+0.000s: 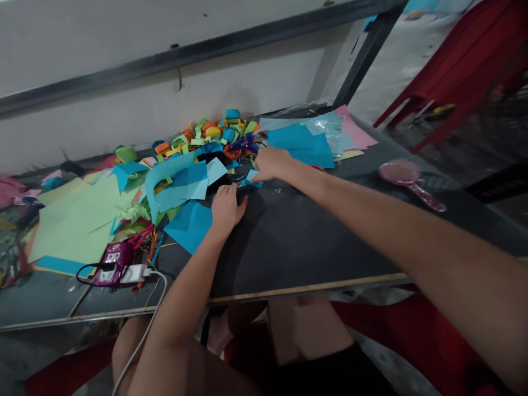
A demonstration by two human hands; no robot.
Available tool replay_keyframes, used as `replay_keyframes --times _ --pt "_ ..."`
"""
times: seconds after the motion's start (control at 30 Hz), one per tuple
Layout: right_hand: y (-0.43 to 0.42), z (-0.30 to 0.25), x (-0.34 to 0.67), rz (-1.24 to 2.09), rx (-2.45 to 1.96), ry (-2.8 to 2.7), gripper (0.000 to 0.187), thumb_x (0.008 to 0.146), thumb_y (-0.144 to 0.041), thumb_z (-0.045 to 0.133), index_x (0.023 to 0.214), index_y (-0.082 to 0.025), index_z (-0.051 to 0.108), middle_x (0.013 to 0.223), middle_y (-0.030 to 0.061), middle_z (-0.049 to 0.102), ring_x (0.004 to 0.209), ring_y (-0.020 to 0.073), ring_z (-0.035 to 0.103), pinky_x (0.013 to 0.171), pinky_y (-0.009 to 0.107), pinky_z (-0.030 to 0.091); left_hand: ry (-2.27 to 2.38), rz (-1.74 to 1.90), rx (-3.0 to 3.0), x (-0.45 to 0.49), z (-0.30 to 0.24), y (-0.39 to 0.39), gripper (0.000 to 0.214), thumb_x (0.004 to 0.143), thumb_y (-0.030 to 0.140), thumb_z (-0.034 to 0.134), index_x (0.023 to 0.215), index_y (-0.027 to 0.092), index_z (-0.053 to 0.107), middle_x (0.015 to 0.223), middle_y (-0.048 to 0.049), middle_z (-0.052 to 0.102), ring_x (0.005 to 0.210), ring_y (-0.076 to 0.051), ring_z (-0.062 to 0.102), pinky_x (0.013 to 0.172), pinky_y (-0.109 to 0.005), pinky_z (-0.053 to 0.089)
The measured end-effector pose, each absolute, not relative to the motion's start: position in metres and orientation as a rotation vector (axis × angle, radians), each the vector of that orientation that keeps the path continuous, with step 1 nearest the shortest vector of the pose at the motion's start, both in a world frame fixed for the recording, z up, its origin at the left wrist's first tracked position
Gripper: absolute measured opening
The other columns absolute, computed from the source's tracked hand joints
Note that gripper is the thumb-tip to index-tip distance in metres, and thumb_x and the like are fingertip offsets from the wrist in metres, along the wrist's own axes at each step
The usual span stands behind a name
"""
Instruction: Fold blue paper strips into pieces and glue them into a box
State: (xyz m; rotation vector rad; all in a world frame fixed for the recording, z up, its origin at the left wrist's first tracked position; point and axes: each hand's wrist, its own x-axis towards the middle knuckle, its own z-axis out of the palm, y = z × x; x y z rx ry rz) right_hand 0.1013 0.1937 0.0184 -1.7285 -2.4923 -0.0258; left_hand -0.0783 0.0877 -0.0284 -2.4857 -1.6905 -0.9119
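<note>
My left hand (227,208) rests on the dark table beside blue paper, its thumb apart from its fingers. A dark object lies by its fingertips, too shadowed to name. Farther forward, my right hand (273,163) reaches to the edge of the pile; its fingertips are partly hidden, and whether they grip anything is unclear. Just under its thumb lies a small light blue paper piece (252,179). Close beyond its fingers are dark blue-purple handles (244,143). Behind sits a heap of small folded paper pieces (212,132) in orange, green, yellow and blue.
Pale green sheets (78,220) spread at the left, near a purple power socket (112,264) with a white charger (134,273) and cable. Blue sheets (301,144) and pink paper (355,132) lie at the back right. A pink hairbrush (406,176) lies right; a red chair (457,71) stands beyond.
</note>
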Motion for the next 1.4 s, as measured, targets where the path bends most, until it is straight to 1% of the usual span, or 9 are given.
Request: replay_keyframes --times 0.13,0.3,0.47,0.6,0.7,0.77,0.93,1.23,1.4 --pt "0.179 0.025 0.098 0.056 -1.841 -2.436 0.050 0.052 -0.059 0.083 0.070 -0.014 0.071 0.092 0.0204 0.065 0.094 0.0358 0.060 0.071 0.043 0.051 -1.663 -0.973 -2.474 -0.078 -0.028 0.086 0.035 0.084 0.025 0.063 0.117 0.012 0.061 0.109 -0.0172 0.067 0.114 -0.031 0.059 0.094 -0.043 0.050" --pt "0.166 0.042 0.089 0.129 -1.965 -2.418 0.042 0.056 -0.052 0.083 0.071 -0.015 0.071 0.075 0.0156 0.066 0.083 0.0318 0.062 0.068 0.041 0.048 -1.632 -0.991 -2.478 -0.078 -0.026 0.084 0.037 0.085 0.029 0.063 0.117 0.011 0.060 0.109 -0.0176 0.067 0.113 -0.031 0.059 0.094 -0.043 0.050" --pt "0.155 0.062 0.083 0.189 -2.111 -2.479 0.034 0.066 -0.041 0.076 0.085 -0.013 0.073 0.088 0.0158 0.068 0.081 0.0287 0.063 0.067 0.037 0.046 -1.678 -0.921 -2.474 -0.079 -0.024 0.083 0.039 0.086 0.032 0.062 0.119 0.011 0.059 0.111 -0.0164 0.067 0.115 -0.031 0.058 0.096 -0.042 0.050" --pt "0.138 0.064 0.090 0.246 -1.957 -2.443 0.035 0.072 -0.046 0.067 0.087 -0.015 0.073 0.087 0.0141 0.069 0.081 0.0275 0.063 0.063 0.033 0.042 -1.669 -0.992 -2.452 -0.079 -0.023 0.083 0.051 0.084 0.037 0.064 0.128 0.013 0.052 0.121 -0.0167 0.064 0.119 -0.030 0.056 0.101 -0.044 0.048" --pt "0.121 0.056 0.097 0.378 -1.744 -2.338 0.038 0.071 -0.050 0.067 0.089 -0.018 0.074 0.080 0.0090 0.069 0.075 0.0235 0.062 0.061 0.031 0.040 -1.516 -1.105 -2.475 -0.078 -0.019 0.081 0.066 0.083 0.041 0.066 0.139 0.016 0.041 0.138 -0.0171 0.054 0.131 -0.031 0.049 0.108 -0.045 0.043" --pt "0.108 0.048 0.101 0.472 -1.618 -2.222 0.039 0.070 -0.048 0.066 0.094 -0.018 0.073 0.075 0.0062 0.068 0.071 0.0204 0.061 0.062 0.030 0.040 -1.365 -1.131 -2.518 -0.078 -0.016 0.079 0.066 0.087 0.042 0.063 0.142 0.018 0.037 0.144 -0.0160 0.049 0.136 -0.029 0.045 0.110 -0.044 0.041" --pt "0.082 0.035 0.112 0.702 -1.476 -1.982 0.040 0.069 -0.046 0.067 0.093 -0.015 0.070 0.065 0.0021 0.062 0.060 0.0151 0.054 0.058 0.028 0.037 -1.117 -1.042 -2.549 -0.076 -0.012 0.072 0.048 0.094 0.040 0.052 0.138 0.019 0.045 0.137 -0.0129 0.057 0.130 -0.025 0.052 0.106 -0.039 0.044" --pt "0.067 0.025 0.128 0.763 -1.376 -1.701 0.039 0.064 -0.048 0.073 0.084 -0.016 0.063 0.054 -0.0037 0.048 0.051 0.0104 0.042 0.053 0.028 0.032 -1.022 -1.048 -2.506 -0.070 -0.008 0.068 0.052 0.093 0.042 0.054 0.137 0.015 0.047 0.124 -0.0141 0.066 0.117 -0.023 0.062 0.101 -0.036 0.048" --pt "0.069 0.019 0.134 1.060 -1.274 -1.329 0.036 0.064 -0.048 0.073 0.082 -0.020 0.059 0.052 -0.0061 0.041 0.046 0.0087 0.036 0.045 0.025 0.026 -1.051 -1.000 -2.501 -0.071 -0.005 0.067 0.050 0.093 0.044 0.054 0.135 0.015 0.049 0.126 -0.0139 0.065 0.120 -0.024 0.061 0.103 -0.038 0.048"
